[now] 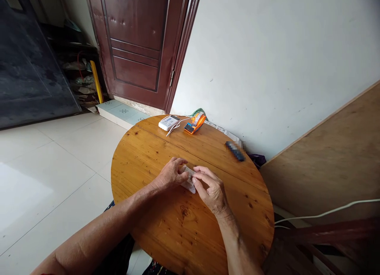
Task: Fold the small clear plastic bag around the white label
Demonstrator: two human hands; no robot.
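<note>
Both my hands rest near the middle of a round wooden table [166, 231]. My left hand [169, 175] lies with curled fingers on a small pale, translucent packet [189, 179] and presses its left part down. My right hand [210, 188] meets it from the right, fingertips pinched on the same packet. Most of the packet is hidden under my fingers, so I cannot make out what it is.
At the table's far edge lie a white box [168, 122] with a white cord and an orange tape dispenser [194, 123]. A dark blurred bar [235, 151] lies to the right. A plywood board [329, 160] leans against the wall; a dark red door [136, 45] stands behind.
</note>
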